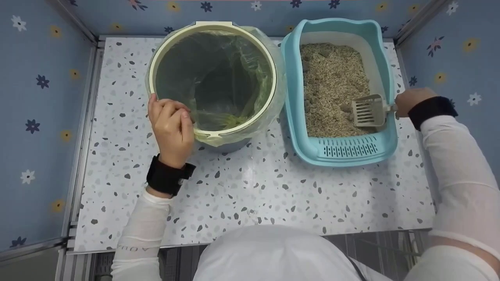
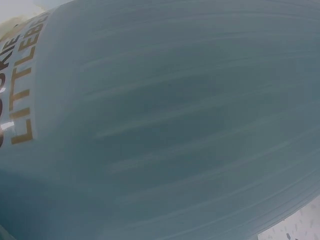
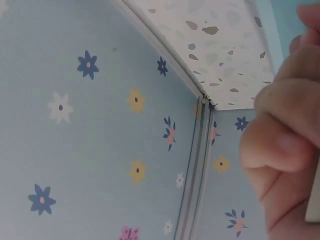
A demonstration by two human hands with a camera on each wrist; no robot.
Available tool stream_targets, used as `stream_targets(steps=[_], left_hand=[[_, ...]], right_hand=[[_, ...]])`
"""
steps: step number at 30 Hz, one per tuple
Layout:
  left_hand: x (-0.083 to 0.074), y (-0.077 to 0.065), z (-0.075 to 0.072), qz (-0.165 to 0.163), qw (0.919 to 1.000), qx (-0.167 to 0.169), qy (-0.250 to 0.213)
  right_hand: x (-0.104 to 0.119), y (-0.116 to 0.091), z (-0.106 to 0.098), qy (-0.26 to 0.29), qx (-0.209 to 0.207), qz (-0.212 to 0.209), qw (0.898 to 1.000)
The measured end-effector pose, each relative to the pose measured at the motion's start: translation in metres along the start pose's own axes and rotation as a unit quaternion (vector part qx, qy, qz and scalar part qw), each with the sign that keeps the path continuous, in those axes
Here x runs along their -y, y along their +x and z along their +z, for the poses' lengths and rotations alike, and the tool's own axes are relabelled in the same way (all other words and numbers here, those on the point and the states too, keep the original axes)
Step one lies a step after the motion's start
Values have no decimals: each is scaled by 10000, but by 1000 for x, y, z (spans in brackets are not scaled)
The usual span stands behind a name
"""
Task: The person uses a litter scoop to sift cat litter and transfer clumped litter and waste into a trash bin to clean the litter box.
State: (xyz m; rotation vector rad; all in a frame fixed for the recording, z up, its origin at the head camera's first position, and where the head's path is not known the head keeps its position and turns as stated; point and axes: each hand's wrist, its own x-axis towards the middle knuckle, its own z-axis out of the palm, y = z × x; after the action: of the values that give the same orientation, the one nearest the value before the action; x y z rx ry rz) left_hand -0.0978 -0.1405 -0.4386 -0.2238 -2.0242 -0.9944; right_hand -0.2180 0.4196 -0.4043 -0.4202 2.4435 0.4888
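In the head view my left hand (image 1: 172,127) grips the near-left rim of a round trash bin (image 1: 154,66). A thin yellowish liner bag (image 1: 261,43) hangs inside the bin and folds over its cream ring. The bin's ribbed grey-blue side (image 2: 165,115), with lettering, fills the left wrist view. My right hand (image 1: 415,100) holds a beige slotted litter scoop (image 1: 377,111) by its handle, at the right wall of a turquoise litter box (image 1: 293,121). The scoop's head rests over the cat litter (image 1: 332,86). Curled right fingers (image 3: 295,110) show in the right wrist view.
Both containers stand side by side on a speckled white table (image 1: 250,187). Blue flowered panels (image 1: 39,117) close off the back and both sides, with metal frame strips at the corners. A person's white-clad body (image 1: 273,253) is at the table's front edge.
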Motion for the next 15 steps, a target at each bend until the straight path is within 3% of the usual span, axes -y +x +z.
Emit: stream_targets(steps=[7,12,15], left_hand=[[1,0,1,6,10000,-60,2],[-3,2,2,12,9998,-193,-45],[-14,6,0,-10,9996,-254,-113]], right_hand=[[9,-1,5,-919,-886,100,9918],[10,2,9,-962,-951,169,9907],[8,4,11,-891,-865,190,9921]])
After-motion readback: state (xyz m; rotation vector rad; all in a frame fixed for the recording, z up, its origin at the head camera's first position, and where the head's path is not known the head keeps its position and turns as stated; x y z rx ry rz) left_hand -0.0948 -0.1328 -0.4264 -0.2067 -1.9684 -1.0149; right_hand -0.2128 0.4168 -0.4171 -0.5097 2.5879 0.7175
